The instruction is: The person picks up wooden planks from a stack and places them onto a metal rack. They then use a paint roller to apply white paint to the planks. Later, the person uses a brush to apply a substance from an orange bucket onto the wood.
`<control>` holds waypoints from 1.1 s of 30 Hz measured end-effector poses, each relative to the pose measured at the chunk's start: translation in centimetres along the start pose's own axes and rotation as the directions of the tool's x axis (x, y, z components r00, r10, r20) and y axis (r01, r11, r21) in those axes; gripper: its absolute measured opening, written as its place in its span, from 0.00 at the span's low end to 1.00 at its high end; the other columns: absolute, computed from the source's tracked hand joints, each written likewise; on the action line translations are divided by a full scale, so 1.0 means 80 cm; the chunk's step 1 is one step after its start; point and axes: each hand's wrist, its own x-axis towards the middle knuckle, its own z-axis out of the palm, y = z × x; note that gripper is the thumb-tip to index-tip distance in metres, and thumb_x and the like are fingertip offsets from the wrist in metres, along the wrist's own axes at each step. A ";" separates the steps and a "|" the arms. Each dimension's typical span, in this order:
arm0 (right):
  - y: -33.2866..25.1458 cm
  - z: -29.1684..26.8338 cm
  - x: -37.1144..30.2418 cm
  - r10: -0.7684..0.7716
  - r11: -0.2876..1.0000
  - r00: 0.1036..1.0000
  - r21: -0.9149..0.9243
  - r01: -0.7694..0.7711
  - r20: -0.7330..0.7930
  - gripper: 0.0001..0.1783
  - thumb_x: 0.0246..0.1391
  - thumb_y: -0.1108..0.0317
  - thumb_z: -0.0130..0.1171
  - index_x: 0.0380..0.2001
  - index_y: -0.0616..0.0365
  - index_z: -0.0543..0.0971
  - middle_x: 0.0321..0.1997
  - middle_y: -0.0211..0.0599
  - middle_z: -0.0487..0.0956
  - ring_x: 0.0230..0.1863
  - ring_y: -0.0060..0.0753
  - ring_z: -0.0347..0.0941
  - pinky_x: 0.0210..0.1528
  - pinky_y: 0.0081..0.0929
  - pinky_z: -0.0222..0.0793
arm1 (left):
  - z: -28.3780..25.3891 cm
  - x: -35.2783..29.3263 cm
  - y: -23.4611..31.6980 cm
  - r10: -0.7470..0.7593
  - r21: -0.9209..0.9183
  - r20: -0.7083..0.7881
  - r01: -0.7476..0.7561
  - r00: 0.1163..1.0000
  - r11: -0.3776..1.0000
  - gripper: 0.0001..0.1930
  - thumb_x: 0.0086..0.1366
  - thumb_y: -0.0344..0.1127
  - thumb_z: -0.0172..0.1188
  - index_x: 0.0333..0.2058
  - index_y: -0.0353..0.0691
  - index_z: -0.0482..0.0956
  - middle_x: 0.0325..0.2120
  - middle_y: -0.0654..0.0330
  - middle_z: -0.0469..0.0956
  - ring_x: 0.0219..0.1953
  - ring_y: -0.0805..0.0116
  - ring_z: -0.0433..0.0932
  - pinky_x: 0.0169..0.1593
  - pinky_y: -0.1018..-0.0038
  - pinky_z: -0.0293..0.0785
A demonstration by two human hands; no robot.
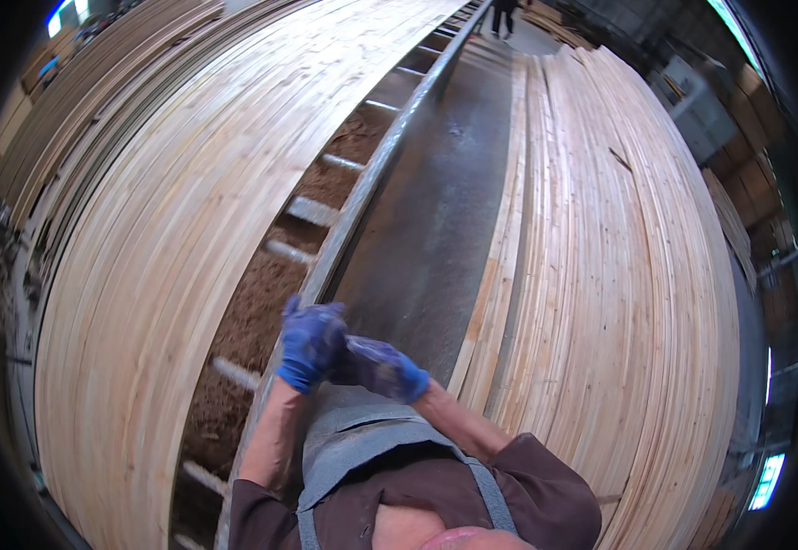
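Both my hands wear blue-purple gloves and meet in front of my grey apron, beside the long metal rail. My left hand is closed, its fingers curled and slightly blurred; whatever it grips is hidden. Against it, from the right, comes my right hand, its fingertips lost behind the left one. No board is seen in either hand. Past the hands stretches a dark flat surface, running away between the rail and the stacked boards at right.
Long pale wooden boards lie side by side at left. More boards are stacked at right. Between rail and left boards, metal crossbars span brown sawdust-like material. A person stands at the far end.
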 end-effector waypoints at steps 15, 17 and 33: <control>-0.047 -0.490 -0.222 0.253 0.946 0.109 0.223 -0.235 -0.961 0.19 0.62 0.51 0.48 0.45 0.51 0.77 0.46 0.42 0.79 0.43 0.42 0.77 0.46 0.39 0.74 | 0.206 0.330 -0.015 0.071 -0.337 0.796 0.343 0.602 0.876 0.21 0.65 0.49 0.56 0.53 0.47 0.75 0.39 0.48 0.81 0.43 0.50 0.80 0.48 0.61 0.75; -0.081 -0.516 -0.181 0.283 0.939 0.164 0.239 -0.247 -0.945 0.21 0.61 0.49 0.47 0.47 0.51 0.76 0.49 0.41 0.78 0.45 0.42 0.76 0.48 0.39 0.72 | 0.260 0.375 -0.027 0.209 -0.387 0.826 0.257 0.523 0.886 0.21 0.66 0.51 0.53 0.51 0.46 0.76 0.38 0.46 0.81 0.42 0.44 0.79 0.47 0.58 0.74; -0.890 -0.479 0.154 -0.265 0.955 0.936 0.070 0.288 -0.230 0.43 0.64 0.36 0.32 0.68 0.60 0.53 0.70 0.54 0.57 0.70 0.53 0.55 0.70 0.51 0.50 | 0.551 0.795 -0.065 -0.145 -0.427 0.676 0.544 0.723 0.723 0.30 0.69 0.48 0.52 0.64 0.37 0.60 0.63 0.48 0.62 0.64 0.56 0.63 0.65 0.63 0.59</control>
